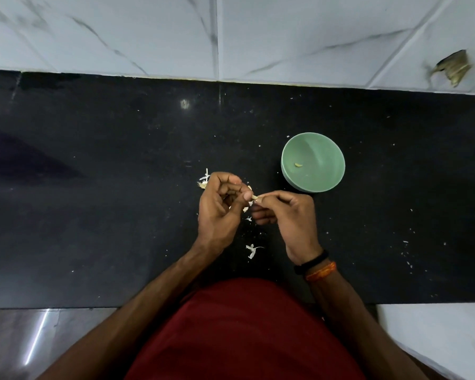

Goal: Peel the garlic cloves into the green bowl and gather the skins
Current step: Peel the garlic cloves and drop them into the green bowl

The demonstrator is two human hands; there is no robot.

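Over the middle of the black counter (93,215), my left hand (220,207) and my right hand (288,215) meet. Between their fingertips is a small garlic clove (255,198), pinched by both hands. My left hand's fingers are curled, and what else they hold is hidden. The green bowl (313,163) stands just beyond my right hand, with one peeled clove (298,165) inside. White skins lie by my left hand (204,180), under the hands (248,218) and nearer to me (252,249).
Small white flecks of skin are scattered over the counter, mostly to the right. A marbled tile wall (231,37) rises behind the counter, with a broken patch (454,67) at the far right. The counter's front edge runs near my body.
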